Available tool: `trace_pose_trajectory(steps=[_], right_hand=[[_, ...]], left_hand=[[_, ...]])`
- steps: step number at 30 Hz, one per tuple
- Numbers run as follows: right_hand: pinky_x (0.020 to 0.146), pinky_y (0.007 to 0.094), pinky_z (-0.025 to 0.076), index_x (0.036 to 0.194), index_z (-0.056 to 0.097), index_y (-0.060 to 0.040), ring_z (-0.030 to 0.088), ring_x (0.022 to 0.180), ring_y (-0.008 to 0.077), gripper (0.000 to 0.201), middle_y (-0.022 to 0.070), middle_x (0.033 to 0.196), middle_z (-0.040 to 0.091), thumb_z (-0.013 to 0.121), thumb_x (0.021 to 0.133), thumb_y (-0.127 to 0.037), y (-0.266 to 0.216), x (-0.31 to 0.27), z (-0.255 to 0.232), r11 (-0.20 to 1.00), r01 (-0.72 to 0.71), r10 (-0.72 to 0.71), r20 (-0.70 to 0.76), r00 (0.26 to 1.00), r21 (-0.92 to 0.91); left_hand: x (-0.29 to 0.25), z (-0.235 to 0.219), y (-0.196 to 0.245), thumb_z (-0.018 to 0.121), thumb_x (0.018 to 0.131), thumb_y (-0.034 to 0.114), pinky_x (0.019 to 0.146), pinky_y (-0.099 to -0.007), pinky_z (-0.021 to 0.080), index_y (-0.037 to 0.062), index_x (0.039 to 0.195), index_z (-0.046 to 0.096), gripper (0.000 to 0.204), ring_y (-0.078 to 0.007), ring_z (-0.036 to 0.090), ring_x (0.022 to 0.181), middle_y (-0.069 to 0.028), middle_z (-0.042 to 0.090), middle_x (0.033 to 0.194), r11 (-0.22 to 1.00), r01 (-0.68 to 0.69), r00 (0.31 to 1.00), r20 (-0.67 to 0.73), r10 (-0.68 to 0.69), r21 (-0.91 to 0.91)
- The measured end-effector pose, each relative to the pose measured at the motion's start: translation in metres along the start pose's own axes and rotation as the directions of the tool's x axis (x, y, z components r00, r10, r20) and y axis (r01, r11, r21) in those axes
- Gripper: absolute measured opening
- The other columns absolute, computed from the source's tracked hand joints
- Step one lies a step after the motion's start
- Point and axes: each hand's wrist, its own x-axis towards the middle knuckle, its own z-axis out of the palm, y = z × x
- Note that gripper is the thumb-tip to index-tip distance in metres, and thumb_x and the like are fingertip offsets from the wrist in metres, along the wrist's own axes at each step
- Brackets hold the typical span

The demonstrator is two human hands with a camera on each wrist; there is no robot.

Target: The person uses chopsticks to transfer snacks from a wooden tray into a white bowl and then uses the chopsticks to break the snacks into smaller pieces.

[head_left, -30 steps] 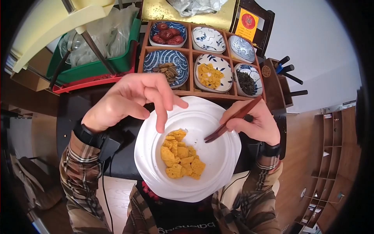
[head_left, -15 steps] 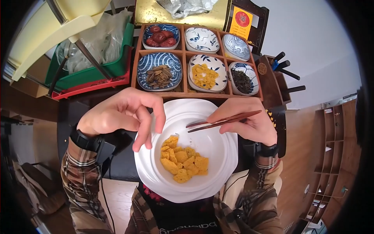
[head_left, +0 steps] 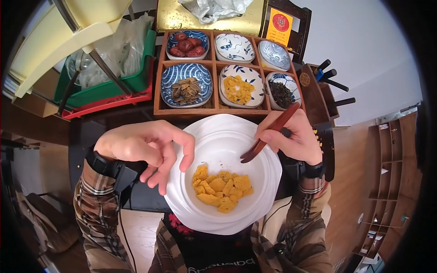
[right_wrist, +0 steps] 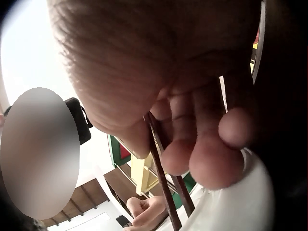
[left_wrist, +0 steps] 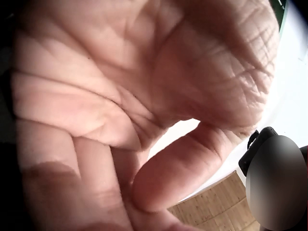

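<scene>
My right hand (head_left: pixel 296 139) holds dark reddish-brown wooden tongs (head_left: pixel 268 134) near the bowl's right side. Their tips point down and left over the bowl, apart from the food, and in the right wrist view both legs of the tongs (right_wrist: pixel 166 192) stand a little apart. Below them, a white bowl (head_left: pixel 268 182) with a wavy rim holds several golden-yellow crisp pieces (head_left: pixel 223 189) in its lower part. Beside the bowl's left rim, my left hand (head_left: pixel 145 148) has loosely bent fingers and nothing in them; the left wrist view shows its bare palm (left_wrist: pixel 120 62).
Behind the bowl stands a wooden divided box (head_left: pixel 191 111) with patterned dishes of red dates (head_left: pixel 186 45), striped seeds (head_left: pixel 186 91), yellow flakes (head_left: pixel 239 89) and dark leaves (head_left: pixel 281 94). A green basket (head_left: pixel 102 84) is at left, a wooden holder (head_left: pixel 314 98) with black handles at right.
The tongs have turned from lying nearly level to pointing steeply down. My left hand has drawn back from over the bowl toward its left side. The yellow pieces lie slightly shifted.
</scene>
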Motion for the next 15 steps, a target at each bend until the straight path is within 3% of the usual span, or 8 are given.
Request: trace_pose_trajectory(steps=[3, 5, 9, 15], right_hand=[[0.057, 0.0276, 0.046, 0.087, 0.071, 0.0013, 0.063, 0.062, 0.0129, 0.009, 0.0068, 0.073, 0.069, 0.071, 0.090, -0.007, -0.0003, 0.0009, 0.0007, 1.000, -0.021, 0.021, -0.001, 1.000, 0.006], [0.054, 0.0263, 0.043, 0.086, 0.072, 0.0002, 0.058, 0.058, 0.0103, 0.008, 0.0050, 0.070, 0.068, 0.073, 0.089, -0.008, 0.0040, 0.0011, 0.0011, 0.995, 0.100, -0.100, 0.000, 0.995, -0.017], [0.050, 0.0252, 0.039, 0.086, 0.073, -0.0008, 0.053, 0.053, 0.0079, 0.009, 0.0034, 0.067, 0.067, 0.075, 0.087, -0.009, 0.0066, -0.0015, -0.0005, 0.990, 0.126, -0.120, 0.078, 0.990, -0.071], [0.048, 0.0245, 0.036, 0.086, 0.074, -0.0013, 0.050, 0.051, 0.0072, 0.010, 0.0021, 0.065, 0.066, 0.077, 0.085, -0.010, 0.0023, -0.0021, 0.0027, 0.999, 0.040, -0.044, 0.120, 0.992, 0.029]], left_hand=[[-0.0019, 0.0014, 0.0070, 0.045, 0.072, -0.003, 0.052, -0.0231, 0.054, -0.0055, 0.102, 0.058, 0.032, -0.0227, 0.076, 0.071, -0.0118, 0.068, 0.065, 0.992, 0.101, 0.994, 0.036, -0.104, 0.078], [-0.0023, -0.0001, 0.0040, 0.044, 0.074, -0.004, 0.047, -0.0194, 0.049, -0.0041, 0.102, 0.058, 0.032, -0.0230, 0.077, 0.075, -0.0121, 0.069, 0.067, 0.995, 0.084, 0.994, 0.060, -0.087, 0.059], [-0.0029, 0.0003, 0.0054, 0.042, 0.075, -0.004, 0.049, -0.0203, 0.050, -0.0041, 0.103, 0.058, 0.033, -0.0235, 0.077, 0.077, -0.0124, 0.070, 0.068, 0.991, 0.124, 0.987, 0.093, -0.129, 0.054], [-0.0024, 0.0016, 0.0078, 0.041, 0.075, -0.005, 0.054, -0.0222, 0.052, -0.0040, 0.104, 0.058, 0.033, -0.0246, 0.077, 0.080, -0.0119, 0.071, 0.069, 0.986, 0.154, 0.980, 0.114, -0.160, 0.058]])
